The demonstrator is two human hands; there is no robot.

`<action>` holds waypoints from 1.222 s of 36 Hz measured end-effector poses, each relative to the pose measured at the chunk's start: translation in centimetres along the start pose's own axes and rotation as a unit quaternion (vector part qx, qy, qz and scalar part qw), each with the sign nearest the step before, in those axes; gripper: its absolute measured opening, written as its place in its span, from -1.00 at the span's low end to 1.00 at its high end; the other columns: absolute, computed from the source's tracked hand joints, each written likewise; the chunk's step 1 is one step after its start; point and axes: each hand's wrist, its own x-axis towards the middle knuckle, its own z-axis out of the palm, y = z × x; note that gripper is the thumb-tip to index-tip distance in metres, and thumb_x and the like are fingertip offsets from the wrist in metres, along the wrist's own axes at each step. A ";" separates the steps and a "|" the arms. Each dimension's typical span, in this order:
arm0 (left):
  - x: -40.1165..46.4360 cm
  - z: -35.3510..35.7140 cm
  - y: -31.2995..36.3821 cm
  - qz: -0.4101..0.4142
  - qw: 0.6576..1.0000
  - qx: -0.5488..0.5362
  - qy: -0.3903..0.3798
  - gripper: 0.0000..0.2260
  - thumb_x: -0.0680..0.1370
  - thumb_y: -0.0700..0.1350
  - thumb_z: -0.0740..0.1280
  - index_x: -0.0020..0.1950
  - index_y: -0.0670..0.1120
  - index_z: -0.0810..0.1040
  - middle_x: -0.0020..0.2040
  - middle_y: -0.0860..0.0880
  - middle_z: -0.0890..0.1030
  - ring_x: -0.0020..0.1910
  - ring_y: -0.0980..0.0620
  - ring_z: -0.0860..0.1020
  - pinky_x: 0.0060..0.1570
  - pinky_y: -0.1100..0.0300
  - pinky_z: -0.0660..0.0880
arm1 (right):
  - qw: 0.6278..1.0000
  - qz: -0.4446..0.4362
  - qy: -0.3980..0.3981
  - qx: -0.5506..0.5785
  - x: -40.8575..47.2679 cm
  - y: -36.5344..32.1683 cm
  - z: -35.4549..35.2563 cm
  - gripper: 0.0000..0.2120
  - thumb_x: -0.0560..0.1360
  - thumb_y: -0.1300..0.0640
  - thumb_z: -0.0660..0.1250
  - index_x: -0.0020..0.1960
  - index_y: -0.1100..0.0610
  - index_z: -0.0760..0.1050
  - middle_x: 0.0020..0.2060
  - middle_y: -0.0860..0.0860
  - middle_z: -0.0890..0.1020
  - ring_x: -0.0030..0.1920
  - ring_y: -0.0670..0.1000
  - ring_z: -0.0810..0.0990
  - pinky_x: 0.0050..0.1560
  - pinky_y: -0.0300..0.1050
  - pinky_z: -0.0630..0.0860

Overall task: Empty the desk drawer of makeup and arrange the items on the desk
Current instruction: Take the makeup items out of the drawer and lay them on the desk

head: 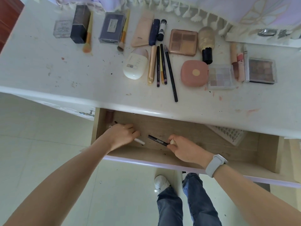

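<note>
Hands work inside a pulled-out wooden drawer (187,128) below the rounded front edge of a scuffed white desk (48,75). The left hand (121,136), near the drawer's left wall, curls its fingers over a slim white stick (139,141) lying on the drawer floor. The right hand (184,150), wearing a grey wristband (215,164), pinches one end of a thin black lettered pencil (157,140) between thumb and curled fingers. Bare drawer floor lies between the two hands. A clear ridged plastic tray (231,133) sits tilted at the drawer's right, partly under the desk edge. On the desk, makeup stands in loose rows: a round-cornered pink compact (194,73), a long black pencil (171,72) reaching close to the front edge, a white oval case (135,66). The desk's left part holds only stains. Pale glossy floor tiles (48,152) lie below.
</note>
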 end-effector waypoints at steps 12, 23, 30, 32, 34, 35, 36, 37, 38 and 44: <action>-1.5 -4.2 3.3 -0.135 0.980 -0.139 0.047 -0.56 0.05 -0.32 0.50 -0.12 -0.10 0.55 -0.36 0.04 0.55 -0.43 0.01 0.53 -0.52 0.24 0.33 | 0.991 -0.091 0.015 0.100 -4.5 -4.3 -3.9 -0.92 0.58 0.13 0.17 0.06 0.00 0.38 -0.23 -0.09 0.55 -0.20 -0.11 0.51 -0.09 -0.22 0.44; -7.0 -8.9 2.3 -0.440 0.696 -0.540 0.176 -0.89 0.61 -0.07 0.17 -0.11 0.01 0.40 -0.43 0.10 0.35 -0.46 0.09 0.33 -0.41 0.22 0.24 | 0.934 -0.106 0.101 0.325 -4.1 -13.4 -5.2 -0.89 0.59 0.26 0.10 0.07 0.12 0.35 -0.28 0.05 0.56 -0.31 0.04 0.55 -0.26 -0.09 0.50; -9.1 -11.6 -4.3 -0.428 0.225 -0.836 0.258 -0.91 0.61 -0.15 0.11 -0.02 -0.13 0.38 -0.35 -0.04 0.37 -0.50 0.04 0.31 -0.42 0.19 0.27 | 0.892 -0.062 0.092 0.438 0.3 -19.6 -4.9 -0.76 0.56 0.36 0.08 0.17 0.18 0.35 -0.30 0.13 0.48 -0.32 0.10 0.48 -0.25 -0.05 0.49; -9.1 -12.0 -6.3 -0.426 0.209 -0.841 0.259 -0.88 0.61 -0.22 0.08 -0.07 -0.13 0.38 -0.32 -0.06 0.37 -0.46 0.02 0.32 -0.39 0.17 0.28 | 0.885 -0.049 0.088 0.455 2.2 -21.4 -4.9 -0.72 0.54 0.39 0.07 0.20 0.21 0.34 -0.30 0.14 0.46 -0.34 0.10 0.45 -0.26 -0.05 0.44; -8.7 -12.3 -8.3 -0.433 0.256 -0.828 0.247 -0.83 0.59 -0.32 0.04 -0.08 -0.14 0.37 -0.25 -0.08 0.38 -0.40 0.02 0.32 -0.37 0.18 0.30 | 0.887 -0.047 0.100 0.449 4.1 -23.0 -5.2 -0.72 0.53 0.41 0.06 0.19 0.22 0.34 -0.29 0.13 0.46 -0.37 0.08 0.43 -0.31 -0.09 0.42; -8.3 -12.3 -9.3 -0.438 0.295 -0.815 0.238 -0.82 0.58 -0.35 0.05 -0.07 -0.14 0.39 -0.22 -0.08 0.38 -0.38 0.03 0.34 -0.37 0.19 0.32 | 0.887 -0.048 0.111 0.445 5.2 -23.8 -5.4 -0.74 0.53 0.40 0.07 0.17 0.22 0.34 -0.29 0.12 0.46 -0.38 0.07 0.43 -0.32 -0.10 0.42; -7.9 -12.3 -10.4 -0.444 0.336 -0.798 0.233 -0.83 0.58 -0.36 0.07 -0.06 -0.16 0.40 -0.20 -0.09 0.37 -0.35 0.03 0.35 -0.35 0.20 0.34 | 0.888 -0.048 0.121 0.441 6.2 -24.5 -5.7 -0.76 0.54 0.39 0.07 0.15 0.21 0.35 -0.29 0.12 0.46 -0.39 0.06 0.43 -0.33 -0.12 0.42; -7.5 -12.1 -11.4 -0.454 0.369 -0.777 0.233 -0.85 0.57 -0.36 0.09 -0.05 -0.18 0.41 -0.18 -0.10 0.37 -0.32 0.03 0.37 -0.34 0.21 0.37 | 0.889 -0.046 0.132 0.436 7.4 -25.2 -6.0 -0.78 0.54 0.38 0.08 0.13 0.20 0.35 -0.29 0.11 0.46 -0.39 0.05 0.43 -0.34 -0.12 0.42; -7.0 -11.8 -12.5 -0.467 0.395 -0.755 0.237 -0.86 0.57 -0.36 0.11 -0.06 -0.19 0.43 -0.19 -0.11 0.37 -0.31 0.02 0.38 -0.33 0.21 0.39 | 0.891 -0.043 0.144 0.429 8.7 -25.7 -6.4 -0.79 0.54 0.37 0.09 0.13 0.19 0.35 -0.29 0.10 0.47 -0.39 0.04 0.44 -0.34 -0.12 0.43; -4.9 -10.0 -17.9 -0.529 0.477 -0.642 0.283 -0.86 0.51 -0.33 0.20 -0.06 -0.17 0.51 -0.30 -0.11 0.49 -0.36 -0.02 0.47 -0.26 0.11 0.52 | 0.915 -0.025 0.206 0.346 14.7 -28.0 -8.1 -0.71 0.54 0.26 0.13 0.25 0.14 0.35 -0.14 0.12 0.53 -0.30 0.06 0.51 -0.29 -0.08 0.52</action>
